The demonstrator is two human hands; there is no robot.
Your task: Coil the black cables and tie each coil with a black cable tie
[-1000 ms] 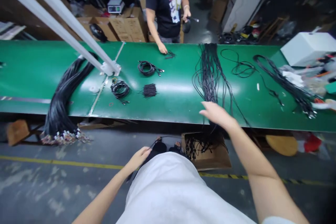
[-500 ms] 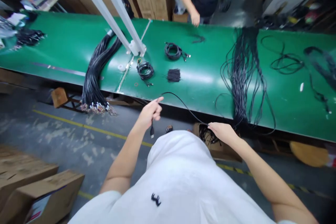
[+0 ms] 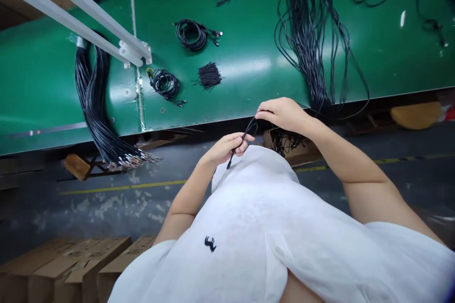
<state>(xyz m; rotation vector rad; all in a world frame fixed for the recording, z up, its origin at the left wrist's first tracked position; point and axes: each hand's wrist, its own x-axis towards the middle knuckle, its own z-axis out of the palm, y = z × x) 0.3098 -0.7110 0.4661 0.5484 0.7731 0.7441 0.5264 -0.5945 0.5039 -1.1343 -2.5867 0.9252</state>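
Observation:
A thin black cable (image 3: 250,126) runs between my two hands, in front of my white shirt at the table's near edge. My left hand (image 3: 227,147) is closed round it, and the cable's plug end (image 3: 229,163) hangs below the fingers. With fingertips pinched, my right hand (image 3: 280,112) holds the same cable a little higher and to the right. The cable bends into a small loop between them. On the table ahead lie a pile of short black ties (image 3: 209,75), a coiled cable (image 3: 164,84) with a yellowish band and a larger coiled cable (image 3: 192,35).
A thick bundle of black cables (image 3: 94,90) hangs over the green table's (image 3: 249,90) edge at left, beside white metal posts (image 3: 124,47). Many loose cables (image 3: 309,33) lie at right. A box of cables (image 3: 309,151) stands below; cardboard boxes (image 3: 81,265) sit lower left.
My hands have come close together, and the cable stretched between them is now a small loop. My view has tilted down and turned; the co-worker across the table is out of sight.

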